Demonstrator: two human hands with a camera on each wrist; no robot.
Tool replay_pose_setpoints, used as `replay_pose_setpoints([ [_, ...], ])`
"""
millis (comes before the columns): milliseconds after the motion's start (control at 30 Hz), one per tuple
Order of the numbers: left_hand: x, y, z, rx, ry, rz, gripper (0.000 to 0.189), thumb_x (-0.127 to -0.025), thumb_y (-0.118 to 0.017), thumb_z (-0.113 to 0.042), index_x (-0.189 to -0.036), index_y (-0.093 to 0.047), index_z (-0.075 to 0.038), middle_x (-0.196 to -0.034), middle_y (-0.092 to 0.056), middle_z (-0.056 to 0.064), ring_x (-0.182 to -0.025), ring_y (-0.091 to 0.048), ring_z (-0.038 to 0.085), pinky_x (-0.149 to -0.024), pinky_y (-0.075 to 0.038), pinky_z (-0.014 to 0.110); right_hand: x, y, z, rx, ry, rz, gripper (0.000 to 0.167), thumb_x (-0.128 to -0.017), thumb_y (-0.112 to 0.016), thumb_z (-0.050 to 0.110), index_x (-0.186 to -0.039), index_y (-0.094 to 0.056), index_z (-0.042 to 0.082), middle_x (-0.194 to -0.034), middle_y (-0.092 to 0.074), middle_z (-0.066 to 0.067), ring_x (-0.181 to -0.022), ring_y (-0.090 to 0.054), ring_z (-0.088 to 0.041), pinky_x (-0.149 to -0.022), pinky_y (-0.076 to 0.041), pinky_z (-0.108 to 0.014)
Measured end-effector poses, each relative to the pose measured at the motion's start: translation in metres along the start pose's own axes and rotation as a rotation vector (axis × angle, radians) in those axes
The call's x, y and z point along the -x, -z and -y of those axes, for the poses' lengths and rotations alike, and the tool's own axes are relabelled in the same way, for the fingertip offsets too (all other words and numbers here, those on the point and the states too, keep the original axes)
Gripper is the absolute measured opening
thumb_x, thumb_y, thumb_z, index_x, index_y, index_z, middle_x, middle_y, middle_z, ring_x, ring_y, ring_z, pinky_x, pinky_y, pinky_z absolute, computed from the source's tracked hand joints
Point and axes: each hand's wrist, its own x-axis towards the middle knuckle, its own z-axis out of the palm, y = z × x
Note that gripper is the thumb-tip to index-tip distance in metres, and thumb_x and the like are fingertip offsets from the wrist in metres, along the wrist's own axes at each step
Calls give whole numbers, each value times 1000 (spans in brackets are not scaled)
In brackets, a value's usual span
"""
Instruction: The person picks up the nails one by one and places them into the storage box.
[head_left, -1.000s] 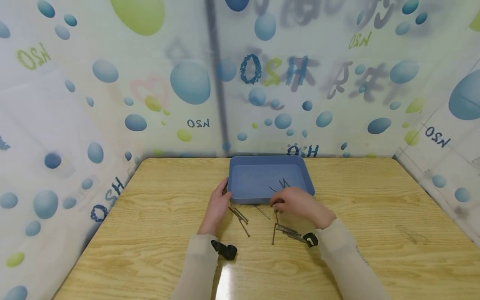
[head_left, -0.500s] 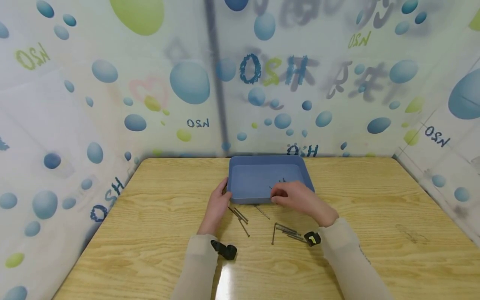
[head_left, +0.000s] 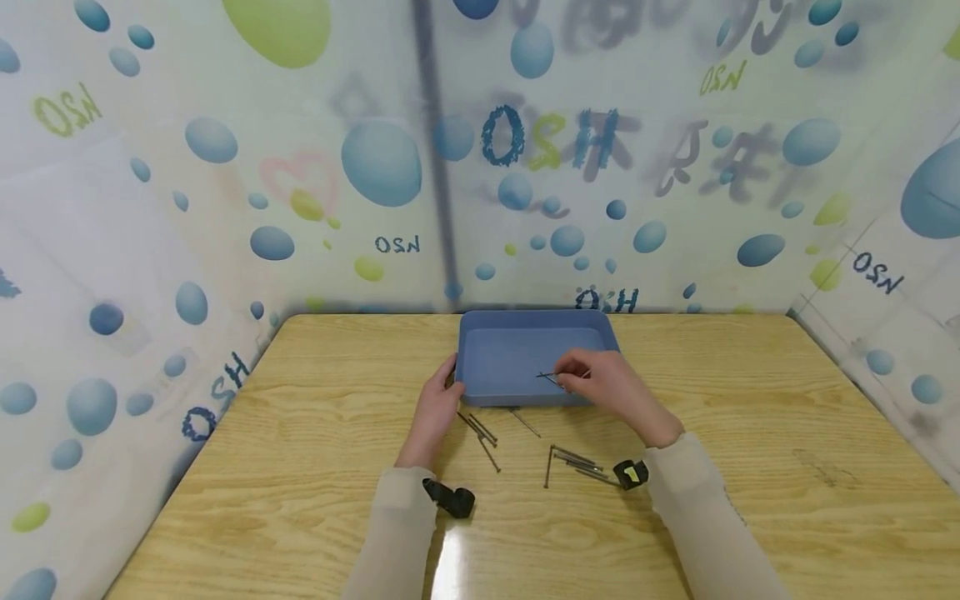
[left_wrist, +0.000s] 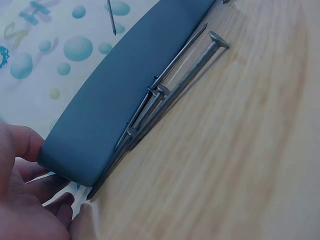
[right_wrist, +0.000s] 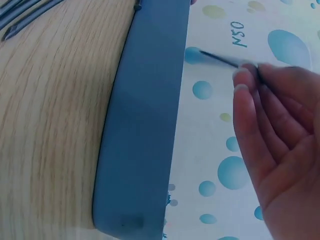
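Note:
My left hand [head_left: 435, 412] grips the near left corner of a shallow blue tray [head_left: 498, 358], thumb at its edge, as the left wrist view also shows. Above the tray's right part, my right hand [head_left: 611, 385] pinches a thin nail [right_wrist: 217, 57] between thumb and fingertips, its point sticking out to the left. Part of the tray's floor is hidden behind the right hand. Several loose nails [left_wrist: 187, 77] lie on the table against the tray's near side. A bunch of further nails [head_left: 576, 460] lies nearer, below the right hand.
The wooden table [head_left: 337, 417] reaches back to a patterned wall sheet [head_left: 645, 183], with the tray close to it. A single nail [head_left: 525, 422] lies just in front of the tray. Black wrist devices [head_left: 453, 500] sit at both cuffs.
The right hand has lifted a nail from the table at the near side and carried it up and right over the tray. The left hand and tray stay in place.

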Motion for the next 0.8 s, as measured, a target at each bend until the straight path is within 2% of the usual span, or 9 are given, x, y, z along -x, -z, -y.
replay_pose_setpoints([
  [133,0,0,1,3,0,2,54,-90,-41,-9,-141,-28,-18,-143,-26,-3,-131,-20,15,-103,-22,36,-1,-1,-3,23,-30,-79,12,-87,-58,22,-97,-65,21,-89,-64,3,-79,-58,-12,-63,-48,-30],
  [233,0,0,1,1,-1,2,54,-90,-42,-9,-141,-29,-18,-143,-26,-4,-131,-20,15,-103,-22,36,-1,-1,-6,27,-49,-146,15,-88,-57,23,-98,-66,17,-91,-63,3,-79,-58,-13,-65,-48,-32],
  [367,1,0,3,4,1,4,54,-89,-42,-9,-141,-29,-17,-143,-27,-4,-131,-20,15,-103,-22,36,-1,-1,-9,32,-74,-177,19,-89,-55,23,-101,-66,13,-96,-62,0,-81,-58,-15,-68,-48,-35],
  [567,0,1,2,-2,-3,6,54,-90,-42,-10,-141,-29,-17,-143,-27,-4,-131,-19,15,-104,-20,36,-3,-5,-16,77,-72,-118,23,-90,-53,22,-103,-67,9,-98,-60,-3,-85,-56,-18,-69,-47,-37],
  [700,0,1,1,-13,-2,6,53,-90,-42,-11,-141,-29,-17,-143,-27,-4,-131,-20,15,-104,-20,36,-4,-8,-19,114,-66,-9,31,-91,-51,25,-110,-64,4,-103,-56,-7,-87,-55,-20,-71,-46,-38],
  [800,-1,1,0,-14,-4,6,54,-89,-41,-10,-141,-29,-17,-143,-27,-3,-131,-20,15,-104,-20,36,-4,-11,-21,118,-62,78,38,-92,-48,29,-114,-60,1,-110,-52,-12,-94,-53,-24,-77,-44,-42],
])
